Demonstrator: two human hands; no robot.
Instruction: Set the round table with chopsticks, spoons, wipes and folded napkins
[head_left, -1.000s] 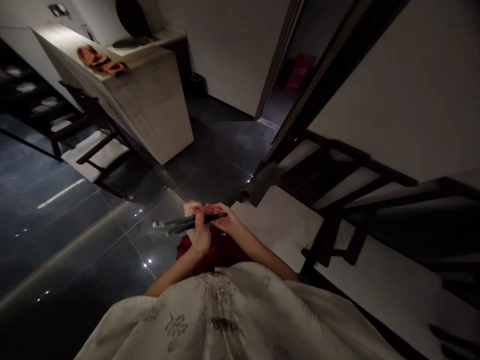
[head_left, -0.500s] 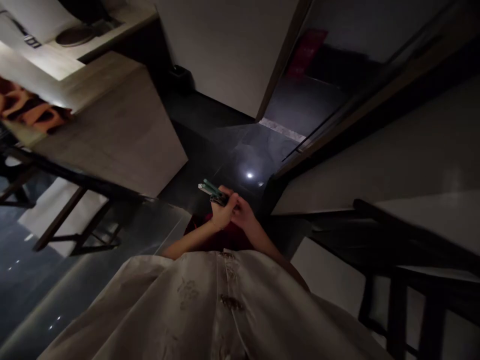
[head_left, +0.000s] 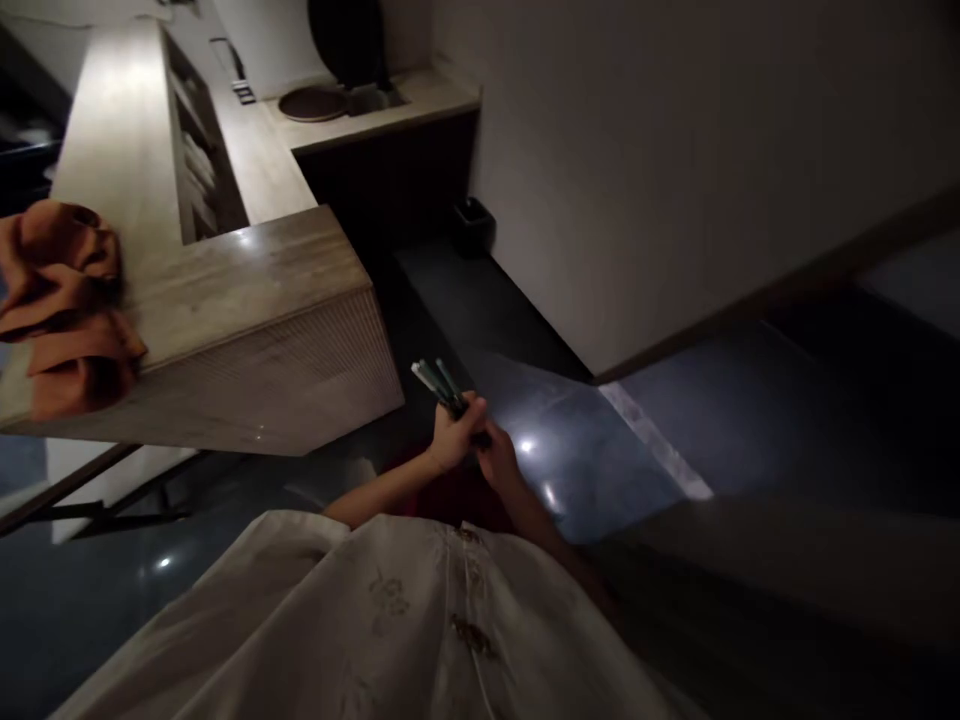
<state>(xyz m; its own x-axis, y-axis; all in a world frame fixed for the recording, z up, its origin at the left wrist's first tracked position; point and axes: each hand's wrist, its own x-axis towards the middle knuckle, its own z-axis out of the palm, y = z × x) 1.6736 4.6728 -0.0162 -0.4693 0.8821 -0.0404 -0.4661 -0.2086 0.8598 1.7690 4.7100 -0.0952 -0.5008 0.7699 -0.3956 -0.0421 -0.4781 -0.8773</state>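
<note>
My left hand (head_left: 452, 437) is closed around a bundle of slim green sticks (head_left: 444, 385) that look like chopsticks, one with a whitish end. Their upper ends fan out slightly, pointing forward and left. Close against it on the right is my right hand (head_left: 496, 455), also closed, at the lower end of the same bundle. Dim light and overlapping fingers hide exactly how it grips. Both hands are in front of my pale, button-front top (head_left: 420, 620), above dark red cloth.
A wood-topped counter (head_left: 247, 280) stands left, with a crumpled orange cloth (head_left: 75, 310) on it. Farther back are a round brown lid or board (head_left: 313, 104) and a black bin (head_left: 474, 228). A pale wall (head_left: 637, 180) rises ahead right, beside a light floor strip (head_left: 652, 440).
The view has turned right-to-left, bringing the counter and orange cloth further into sight and the right-hand chairs out. The hands still hold the bundle, now tilted more upright.
</note>
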